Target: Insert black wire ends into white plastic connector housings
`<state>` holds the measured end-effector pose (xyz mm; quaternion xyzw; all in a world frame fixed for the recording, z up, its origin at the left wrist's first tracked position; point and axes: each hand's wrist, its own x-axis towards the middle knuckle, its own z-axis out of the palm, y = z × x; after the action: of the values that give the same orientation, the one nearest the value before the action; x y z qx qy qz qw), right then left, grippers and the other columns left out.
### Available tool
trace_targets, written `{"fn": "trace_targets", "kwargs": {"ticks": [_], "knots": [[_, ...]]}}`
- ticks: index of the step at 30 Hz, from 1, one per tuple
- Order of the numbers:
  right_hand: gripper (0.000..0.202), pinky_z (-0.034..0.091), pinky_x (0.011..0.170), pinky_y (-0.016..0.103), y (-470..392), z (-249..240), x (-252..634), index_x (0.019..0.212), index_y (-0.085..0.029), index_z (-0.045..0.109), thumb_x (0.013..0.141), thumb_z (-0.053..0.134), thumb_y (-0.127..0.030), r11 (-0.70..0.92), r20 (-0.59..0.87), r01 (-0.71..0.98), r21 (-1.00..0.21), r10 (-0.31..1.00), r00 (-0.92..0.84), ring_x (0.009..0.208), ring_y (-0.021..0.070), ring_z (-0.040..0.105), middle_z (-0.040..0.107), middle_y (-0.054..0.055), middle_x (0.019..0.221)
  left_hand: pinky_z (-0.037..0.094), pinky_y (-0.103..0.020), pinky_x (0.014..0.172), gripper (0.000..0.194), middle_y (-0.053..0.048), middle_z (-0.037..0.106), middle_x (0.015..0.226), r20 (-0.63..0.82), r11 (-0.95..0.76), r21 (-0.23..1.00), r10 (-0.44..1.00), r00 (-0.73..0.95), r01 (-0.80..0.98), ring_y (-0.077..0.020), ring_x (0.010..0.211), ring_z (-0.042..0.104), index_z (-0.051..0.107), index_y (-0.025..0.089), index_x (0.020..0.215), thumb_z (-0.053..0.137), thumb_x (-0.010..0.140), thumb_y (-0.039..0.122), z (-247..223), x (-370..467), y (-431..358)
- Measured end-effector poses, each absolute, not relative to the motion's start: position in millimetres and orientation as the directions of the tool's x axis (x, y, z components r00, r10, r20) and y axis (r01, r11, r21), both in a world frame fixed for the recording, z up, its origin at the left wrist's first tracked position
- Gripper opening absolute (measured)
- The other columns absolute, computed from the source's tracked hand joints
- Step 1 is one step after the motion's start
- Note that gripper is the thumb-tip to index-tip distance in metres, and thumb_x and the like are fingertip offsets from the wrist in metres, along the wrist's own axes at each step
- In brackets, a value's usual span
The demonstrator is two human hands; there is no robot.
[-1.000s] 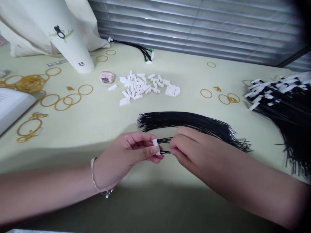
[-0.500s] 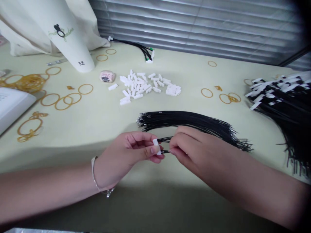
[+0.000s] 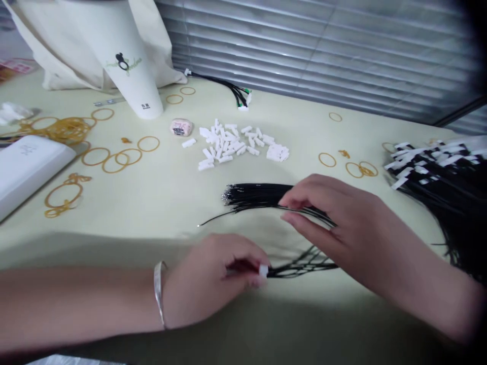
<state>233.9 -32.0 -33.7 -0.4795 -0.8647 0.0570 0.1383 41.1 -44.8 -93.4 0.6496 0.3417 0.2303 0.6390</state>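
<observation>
My left hand [image 3: 228, 284] pinches a small white connector housing [image 3: 263, 270] between thumb and fingers. Several black wires [image 3: 292, 268] run out of it to the right, passing below my right hand. Over the near edge of a bundle of loose black wires [image 3: 258, 195] is my right hand [image 3: 327, 218], thumb and forefinger apart. One single wire [image 3: 216, 218] sticks out leftward from the bundle, its metal tip on the table; it leads toward the gap between those fingertips. Whether they touch it is hard to see.
White connector housings [image 3: 228, 142] lie in a pile behind the bundle. Finished-looking wire sets [image 3: 437, 182] are heaped at right. Rubber bands [image 3: 95, 156], a white box [image 3: 34, 167], a white cup [image 3: 140, 76] and a small pink item [image 3: 181, 127] stand at left and back.
My left hand has moved nearer to me with the connector. My right hand has let go of its wires and moved up to the bundle. A single wire now juts from the bundle.
</observation>
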Motion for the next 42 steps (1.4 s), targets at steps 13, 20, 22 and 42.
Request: {"fn": "trace_targets", "kwargs": {"ticks": [13,20,22,42], "knots": [[0.009,0.043,0.074,0.028,3.1,-63.1,200.8,0.091,-0.015,0.06,0.084,0.054,-0.018,0.638,0.03,0.731,-0.24,0.758,-0.652,0.084,0.0149,0.051,0.054,0.005,0.093,0.046,-0.018,0.071,0.016,-0.008,0.065,0.082,0.124,-0.411,0.899,0.567,0.814,0.15,-0.0114,0.074,0.06,0.068,0.007,0.088,0.055,0.079,0.007,-96.4,38.6,-44.2],[0.008,0.041,0.072,0.026,0.0,-68.9,205.7,0.081,-0.016,0.057,0.085,0.051,-0.017,0.566,0.012,0.793,-0.226,0.816,-0.579,0.081,0.0141,0.052,0.055,0.003,0.086,0.046,-0.02,0.071,0.016,-0.006,0.066,0.08,0.14,-0.417,0.897,0.582,0.801,0.146,-0.0121,0.075,0.059,0.068,0.009,0.087,0.055,0.079,0.008,-99.4,38.9,-44.5],[0.012,0.04,0.072,0.026,0.9,-72.1,204.6,0.077,-0.016,0.056,0.086,0.048,-0.014,0.569,0.03,0.79,-0.226,0.815,-0.578,0.078,0.0134,0.051,0.056,0.002,0.083,0.046,-0.02,0.07,0.015,-0.006,0.066,0.079,0.14,-0.409,0.901,0.585,0.799,0.142,-0.0119,0.073,0.059,0.068,0.009,0.087,0.055,0.079,0.009,-100.0,38.9,-44.5],[0.004,0.032,0.044,0.021,-51.4,-16.7,259.1,0.082,-0.026,0.055,0.082,0.056,-0.03,0.378,0.186,0.866,-0.328,0.924,-0.333,0.058,0.0102,0.046,0.053,-0.002,0.068,0.053,-0.019,0.068,0.011,0.0,0.066,0.073,-0.322,0.576,0.744,0.754,0.573,-0.339,-0.01,0.069,0.065,0.064,0.011,0.08,0.07,0.072,0.015,-97.9,43.9,-30.2]]}}
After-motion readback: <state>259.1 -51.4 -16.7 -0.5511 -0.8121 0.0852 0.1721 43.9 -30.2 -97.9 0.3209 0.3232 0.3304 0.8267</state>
